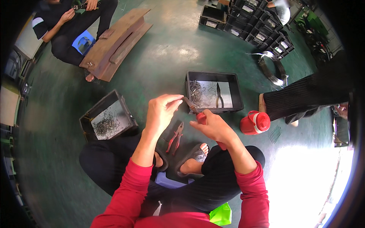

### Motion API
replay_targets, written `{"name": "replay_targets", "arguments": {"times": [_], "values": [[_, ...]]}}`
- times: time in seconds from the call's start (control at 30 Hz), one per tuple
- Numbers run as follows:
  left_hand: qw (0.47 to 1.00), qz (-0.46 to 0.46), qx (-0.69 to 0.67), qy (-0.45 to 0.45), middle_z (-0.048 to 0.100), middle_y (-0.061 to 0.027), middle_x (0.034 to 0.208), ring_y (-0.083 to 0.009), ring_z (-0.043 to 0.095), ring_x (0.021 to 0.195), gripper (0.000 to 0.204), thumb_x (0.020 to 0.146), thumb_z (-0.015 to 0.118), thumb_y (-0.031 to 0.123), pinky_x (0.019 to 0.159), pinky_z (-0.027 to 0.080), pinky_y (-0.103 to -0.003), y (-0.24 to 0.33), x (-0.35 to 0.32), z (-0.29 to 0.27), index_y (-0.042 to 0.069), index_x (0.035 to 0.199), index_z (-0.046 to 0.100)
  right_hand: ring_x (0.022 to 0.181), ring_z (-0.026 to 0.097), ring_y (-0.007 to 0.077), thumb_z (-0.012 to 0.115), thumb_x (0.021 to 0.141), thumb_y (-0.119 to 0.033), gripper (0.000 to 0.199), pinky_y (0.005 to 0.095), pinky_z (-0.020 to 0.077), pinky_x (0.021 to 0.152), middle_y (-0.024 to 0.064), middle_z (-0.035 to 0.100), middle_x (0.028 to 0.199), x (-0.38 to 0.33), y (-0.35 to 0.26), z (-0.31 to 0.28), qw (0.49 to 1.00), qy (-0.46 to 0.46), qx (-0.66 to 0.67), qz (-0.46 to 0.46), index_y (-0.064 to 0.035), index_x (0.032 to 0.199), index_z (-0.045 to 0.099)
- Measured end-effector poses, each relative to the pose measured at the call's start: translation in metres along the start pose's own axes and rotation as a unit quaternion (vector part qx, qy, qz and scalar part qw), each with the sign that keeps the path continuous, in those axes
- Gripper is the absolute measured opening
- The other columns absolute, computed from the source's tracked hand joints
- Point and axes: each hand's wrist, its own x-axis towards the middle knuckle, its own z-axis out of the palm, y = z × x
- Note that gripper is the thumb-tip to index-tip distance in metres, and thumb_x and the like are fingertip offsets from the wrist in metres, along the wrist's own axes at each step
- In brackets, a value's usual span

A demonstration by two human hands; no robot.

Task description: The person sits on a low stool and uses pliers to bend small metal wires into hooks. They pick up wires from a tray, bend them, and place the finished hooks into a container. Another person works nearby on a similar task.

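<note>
My right hand (216,127) is wrapped round the red handles of a pair of pliers (191,107), whose jaws point up and left. At the jaw tip, the fingers of my left hand (161,109) are pinched together; whatever they hold is too small to make out. On the floor between my feet lies a second pair of red-handled pliers (175,139). Beyond my hands stands a black crate (213,76) with thin metal pieces (195,91) and dark pliers (219,95) in it. Another black crate (129,114), to the left, holds a heap of small metal pieces (106,125).
A red jug (255,123) stands right of the far crate, near another person's leg (289,95). A wire coil (279,70) and stacked black crates (247,22) are farther right. At the far left, a seated person (64,34) is beside a brown cardboard piece (118,45).
</note>
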Motion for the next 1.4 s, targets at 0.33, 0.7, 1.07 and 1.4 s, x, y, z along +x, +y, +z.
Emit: {"name": "replay_targets", "arguments": {"times": [0.33,0.7,1.07,1.4], "values": [[0.94,-0.147,-0.296,-0.082,0.065,-0.004,0.079,-0.009,0.058,0.058,0.018,0.091,0.061,0.011,0.055,0.048,-0.022,-0.008,-0.005,-0.016,0.001,0.103,0.069,0.09,0.059,0.0159,0.06,0.092,-0.029,0.034,0.0293,0.0452,0.087,0.0087,0.065,0.096,-0.003,0.009,-0.012,0.965,-0.19,0.174,-0.041,0.0007,0.109,0.055],[0.942,-0.153,-0.279,-0.109,0.064,-0.0015,0.079,-0.0071,0.056,0.058,0.017,0.09,0.061,0.007,0.054,0.046,-0.021,-0.007,-0.004,-0.016,0.0,0.103,0.069,0.091,0.058,0.0143,0.06,0.093,-0.026,0.027,0.0302,0.0445,0.087,0.0064,0.063,0.093,0.002,0.014,-0.006,0.956,-0.213,0.199,-0.046,-0.0011,0.104,0.056],[0.959,-0.127,-0.206,-0.146,0.057,0.0022,0.072,-0.0056,0.051,0.062,0.02,0.093,0.059,0.013,0.057,0.044,-0.022,-0.001,-0.007,-0.015,-0.001,0.106,0.067,0.072,0.056,0.0117,0.066,0.089,-0.022,0.027,0.0282,0.0477,0.068,0.0043,0.059,0.079,-0.003,0.011,0.0,0.983,-0.11,0.143,-0.033,0.0001,0.1,0.055],[0.995,0.004,-0.041,-0.086,0.048,-0.002,0.054,-0.0071,0.043,0.049,0.024,0.084,0.071,0.022,0.047,0.035,-0.026,0.016,-0.02,-0.003,0.004,0.1,0.066,0.068,0.06,0.0333,0.071,0.081,-0.016,0.024,0.0373,0.0472,0.067,0.0164,0.063,0.075,-0.002,0.014,0.012,0.982,0.032,0.095,-0.158,-0.0006,0.088,0.054]]}}
